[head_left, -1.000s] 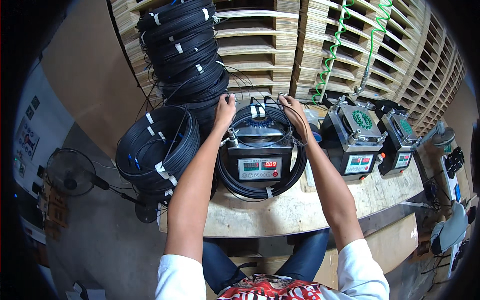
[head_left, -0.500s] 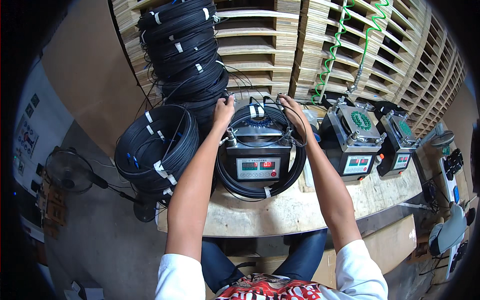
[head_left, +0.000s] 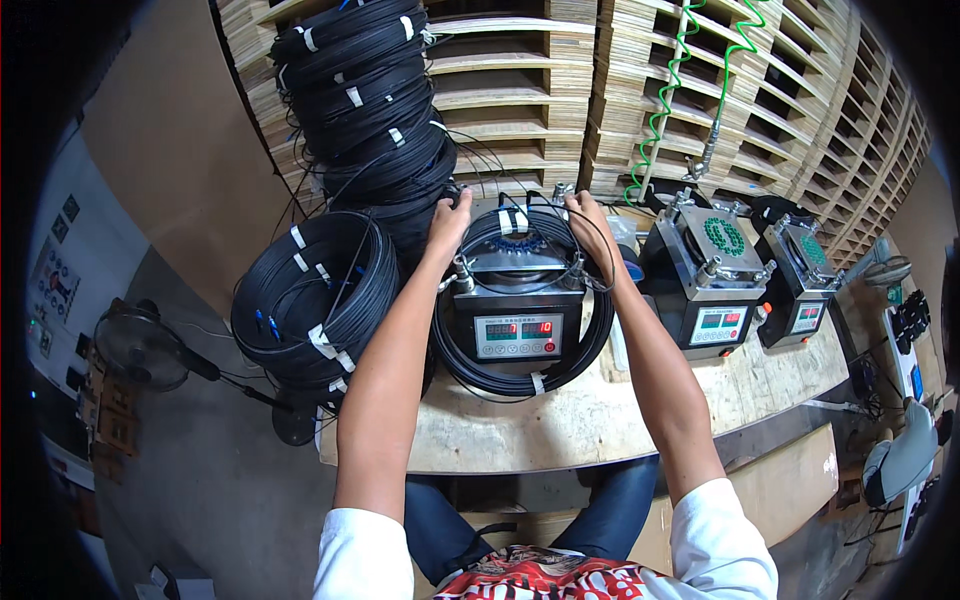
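A boxy metal-topped machine with a red-lit display panel stands before me on the bench. A coil of black cable encircles it, tied with white tape, and blue connector ends sit in a ring on its top plate. My left hand is closed at the machine's back left corner, where a dark knob shows at the fingertips. At the back right corner, my right hand curls its fingers beside a metal knob. The fingers partly hide both grips.
Tall stacked coils of black cable rise behind my left hand, with another pile left of the machine. Two similar machines with green-ringed tops stand right. Wooden pallets back the bench; a fan stands left.
My right hand has shifted slightly right, leaving more of the back right knob visible. The right-hand figures on the machine's display have changed. My left hand stays nearly in place.
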